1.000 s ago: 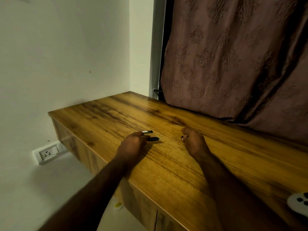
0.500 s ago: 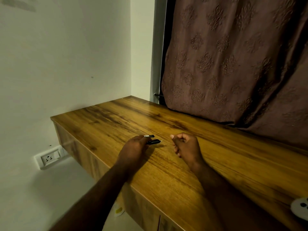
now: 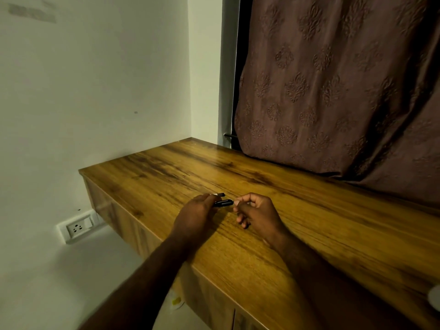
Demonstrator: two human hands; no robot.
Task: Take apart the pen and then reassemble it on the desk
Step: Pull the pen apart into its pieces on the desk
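Two pen pieces are on the wooden desk point(image 3: 309, 234). A black pen part point(image 3: 223, 203) sticks out to the right from my left hand point(image 3: 195, 215), which grips it low over the desk. Just beyond lies a second pen piece point(image 3: 218, 194) with a white middle and dark tip, partly hidden by my left fingers. My right hand point(image 3: 257, 214) is curled, its thumb and forefinger pinched at the black part's right end; whether they hold something small there is hidden.
A brown patterned curtain point(image 3: 333, 91) hangs over the desk's far edge. A white wall point(image 3: 95, 91) borders the left end, with a socket point(image 3: 76, 226) low down. A white round object point(image 3: 434, 297) sits at the right edge. The desk's front edge runs under my forearms.
My right hand has curled up and moved left from the bare desk to the tip of the black part. My left hand keeps its grip. The view has tilted slightly.
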